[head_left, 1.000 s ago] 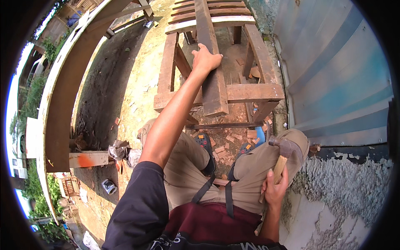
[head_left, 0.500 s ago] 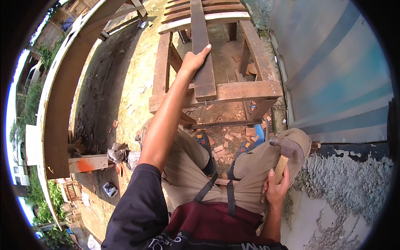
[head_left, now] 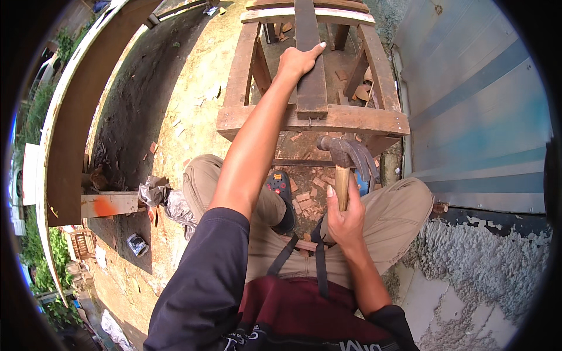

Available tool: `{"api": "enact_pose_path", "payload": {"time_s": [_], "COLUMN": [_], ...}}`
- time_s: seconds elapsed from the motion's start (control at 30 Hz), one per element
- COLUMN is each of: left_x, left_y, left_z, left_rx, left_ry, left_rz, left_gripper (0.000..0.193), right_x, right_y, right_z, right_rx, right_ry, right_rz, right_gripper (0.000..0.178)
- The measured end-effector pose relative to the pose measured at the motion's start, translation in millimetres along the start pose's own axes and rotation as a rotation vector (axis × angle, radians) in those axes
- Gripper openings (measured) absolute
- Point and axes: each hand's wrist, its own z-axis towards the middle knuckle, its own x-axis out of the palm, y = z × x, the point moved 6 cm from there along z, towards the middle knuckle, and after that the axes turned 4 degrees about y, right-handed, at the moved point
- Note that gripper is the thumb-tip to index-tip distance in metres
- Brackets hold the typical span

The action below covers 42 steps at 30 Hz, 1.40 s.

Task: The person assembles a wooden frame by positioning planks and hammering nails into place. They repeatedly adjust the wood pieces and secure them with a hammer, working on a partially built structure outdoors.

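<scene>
A long dark wooden plank (head_left: pixel 312 88) lies lengthwise over a wooden frame (head_left: pixel 357 119) like a bench or stool, its near end on the front rail. My left hand (head_left: pixel 300 61) is closed on the plank, thumb pointing across it and fingers hidden over the left edge. Just below the plank's end, a small nail (head_left: pixel 309 122) seems to stick out of the rail. In my right hand (head_left: pixel 345 221) is a claw hammer (head_left: pixel 343 155), gripped by its wooden handle and held upright above my lap, head near the rail.
Corrugated metal sheeting (head_left: pixel 474 111) and a rough wall (head_left: pixel 468 269) stand close at right. On the left runs a long wooden structure (head_left: pixel 73 146). Wood chips (head_left: pixel 304 202) litter the ground between my feet. A crumpled grey bag (head_left: pixel 155 192) and a can (head_left: pixel 137 244) lie at left.
My right hand has raised the hammer from beside my right knee, moving it left and forward toward the frame. My left hand stays on the plank. The view has shifted slightly.
</scene>
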Motion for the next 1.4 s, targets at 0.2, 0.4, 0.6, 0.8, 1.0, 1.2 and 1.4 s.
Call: {"api": "enact_pose_path", "payload": {"time_s": [0.2, 0.4, 0.6, 0.8, 1.0, 1.2, 1.4], "left_x": [0.8, 4.2, 6.2, 8.0, 11.7, 17.7, 8.6], "left_y": [-4.3, 3.3, 5.2, 6.4, 8.2, 6.4, 12.2], "left_z": [-4.5, -1.8, 1.7, 6.9, 11.4, 10.3, 14.5], "left_rx": [0.034, 0.021, 0.038, 0.047, 0.047, 0.014, 0.068], "left_ry": [0.010, -0.012, -0.019, 0.010, -0.028, 0.002, -0.120], "left_rz": [-0.035, -0.050, -0.061, -0.118, -0.097, -0.110, -0.046], "left_gripper": [0.110, 0.105, 0.103, 0.103, 0.105, 0.109, 0.113], "right_x": [8.3, 9.6, 18.7, -2.9, 16.9, 20.6, 21.2], "right_y": [17.7, 41.2, 8.5, 55.6, 8.2, 32.2, 45.9], "right_z": [30.2, 31.1, 36.0, 26.9, 31.6, 31.3, 36.7], "right_rx": [-0.217, -0.362, -0.114, -0.295, -0.083, -0.218, -0.128], "right_ry": [-0.054, -0.135, 0.028, -0.163, 0.056, -0.134, 0.079], "right_rz": [-0.133, -0.262, -0.341, -0.272, -0.351, -0.322, -0.284], "right_gripper": [0.050, 0.044, 0.030, 0.034, 0.026, 0.022, 0.039]}}
